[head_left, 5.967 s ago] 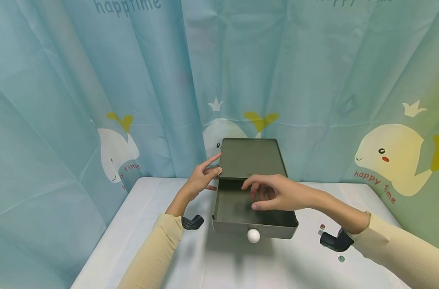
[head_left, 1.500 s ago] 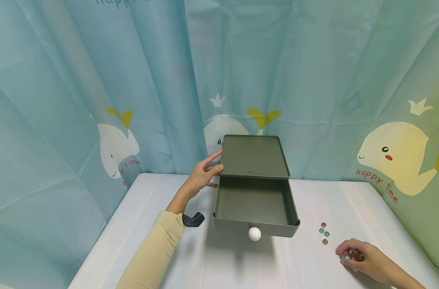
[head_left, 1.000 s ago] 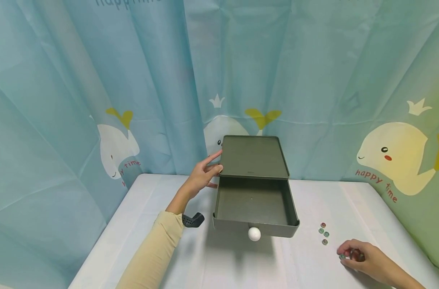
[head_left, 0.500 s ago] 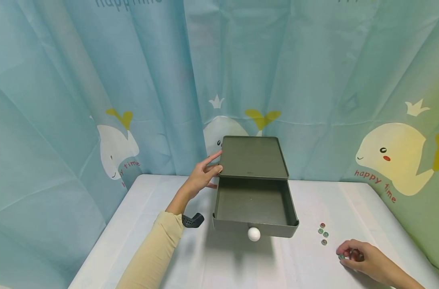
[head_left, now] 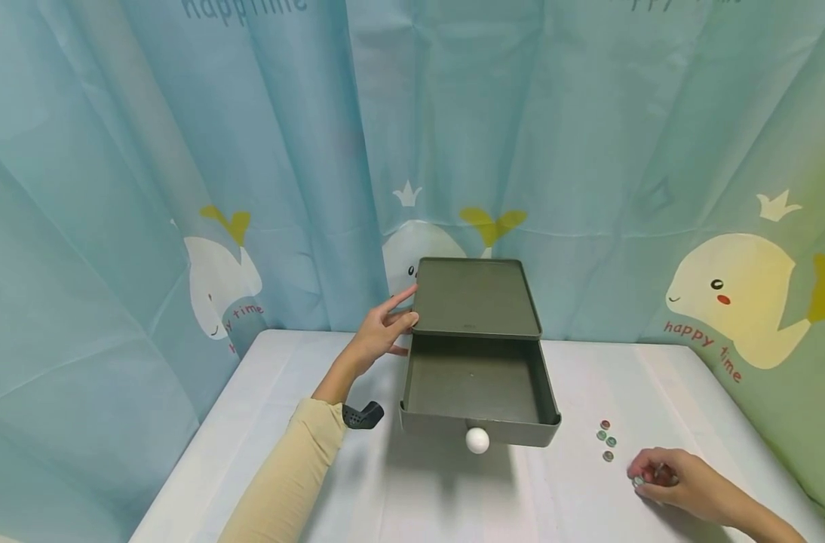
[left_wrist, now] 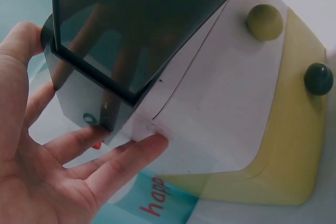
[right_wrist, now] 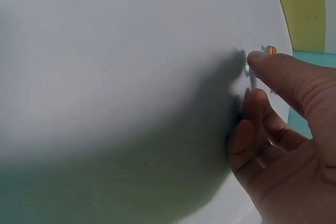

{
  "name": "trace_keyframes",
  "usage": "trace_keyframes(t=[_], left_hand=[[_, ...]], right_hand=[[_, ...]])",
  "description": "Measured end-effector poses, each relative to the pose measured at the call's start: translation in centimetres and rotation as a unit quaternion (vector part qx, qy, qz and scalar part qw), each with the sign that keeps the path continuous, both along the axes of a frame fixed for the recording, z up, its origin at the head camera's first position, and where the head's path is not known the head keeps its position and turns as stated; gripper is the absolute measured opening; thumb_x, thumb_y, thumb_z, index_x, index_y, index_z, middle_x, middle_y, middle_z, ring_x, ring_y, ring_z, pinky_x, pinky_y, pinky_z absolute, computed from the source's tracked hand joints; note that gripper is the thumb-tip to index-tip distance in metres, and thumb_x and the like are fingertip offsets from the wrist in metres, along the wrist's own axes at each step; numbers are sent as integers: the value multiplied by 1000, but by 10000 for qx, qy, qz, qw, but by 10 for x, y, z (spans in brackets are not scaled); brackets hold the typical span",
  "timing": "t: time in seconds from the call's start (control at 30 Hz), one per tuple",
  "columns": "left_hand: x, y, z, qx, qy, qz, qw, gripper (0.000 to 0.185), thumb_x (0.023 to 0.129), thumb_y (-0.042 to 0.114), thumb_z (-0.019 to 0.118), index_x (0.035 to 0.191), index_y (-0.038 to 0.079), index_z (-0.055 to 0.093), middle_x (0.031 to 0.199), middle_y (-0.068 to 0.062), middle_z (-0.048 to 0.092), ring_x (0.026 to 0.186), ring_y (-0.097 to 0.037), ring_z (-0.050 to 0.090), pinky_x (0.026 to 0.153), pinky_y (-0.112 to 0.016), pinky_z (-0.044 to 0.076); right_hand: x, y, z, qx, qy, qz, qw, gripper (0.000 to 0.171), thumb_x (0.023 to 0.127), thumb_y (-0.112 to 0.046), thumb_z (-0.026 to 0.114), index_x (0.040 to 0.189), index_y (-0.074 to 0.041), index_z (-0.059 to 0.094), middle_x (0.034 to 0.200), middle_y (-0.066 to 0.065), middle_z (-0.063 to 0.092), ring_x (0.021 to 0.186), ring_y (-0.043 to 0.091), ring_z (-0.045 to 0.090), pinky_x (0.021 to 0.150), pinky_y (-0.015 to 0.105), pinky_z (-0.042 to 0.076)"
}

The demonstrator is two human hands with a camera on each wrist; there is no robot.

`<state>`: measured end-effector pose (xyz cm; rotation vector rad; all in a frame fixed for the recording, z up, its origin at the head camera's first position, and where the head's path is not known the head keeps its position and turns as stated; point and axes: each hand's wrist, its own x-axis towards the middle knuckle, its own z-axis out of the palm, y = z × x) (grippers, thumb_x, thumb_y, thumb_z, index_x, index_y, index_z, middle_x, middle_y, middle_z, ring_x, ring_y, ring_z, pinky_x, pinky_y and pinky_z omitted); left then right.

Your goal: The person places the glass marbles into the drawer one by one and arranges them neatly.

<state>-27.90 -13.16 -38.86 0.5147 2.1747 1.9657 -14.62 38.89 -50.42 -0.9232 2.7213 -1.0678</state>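
Observation:
An olive-green drawer (head_left: 521, 433) with a white round knob (head_left: 476, 440) stands pulled out below its matching flat top (head_left: 476, 298). My left hand (head_left: 370, 341) rests on the left side of this unit, thumb at the front corner of the top. In the left wrist view, its fingers (left_wrist: 128, 163) lie fairly straight against the side. Over the table at the right, my right hand (head_left: 684, 480) pinches a small shiny round disc (head_left: 639, 480) between thumb and fingertips. Several similar red and green discs (head_left: 611, 442) lie just left of it.
The left wrist view shows a white drawer unit with a yellowish knob (left_wrist: 265, 22) and a yellow one with a dark green knob (left_wrist: 318, 78) beneath the olive unit. A white cloth (head_left: 304, 362) covers the table. A blue-green whale-print curtain (head_left: 589, 151) hangs behind.
Six seconds ago my right hand was over the drawer; it has since moved to the discs at the right and barely shifts there. My left hand stays where it was.

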Motion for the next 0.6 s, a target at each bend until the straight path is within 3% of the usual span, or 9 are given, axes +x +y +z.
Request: trace_keyframes(t=[0.33, 0.6], left_hand=[[-1, 1, -1, -18, -11, -56, 10000, 60, 105, 26, 60, 161, 31, 38, 150, -21, 51, 128, -39, 55, 86, -55, 59], [-2, -2, 1, -75, -158, -70, 9998, 60, 104, 29, 62, 159, 37, 40, 149, -17, 52, 126, -36, 56, 87, -54, 59]], right_hand=[[-9, -6, 25, -191, 486, 251, 9983, 32, 84, 10, 74, 95, -19, 65, 79, -10, 58, 65, -1, 54, 53, 21, 40], [-19, -15, 62, -76, 711, -272, 9971, 31, 87, 0, 78, 99, -27, 68, 80, -12, 59, 69, 4, 56, 55, 22, 43]])
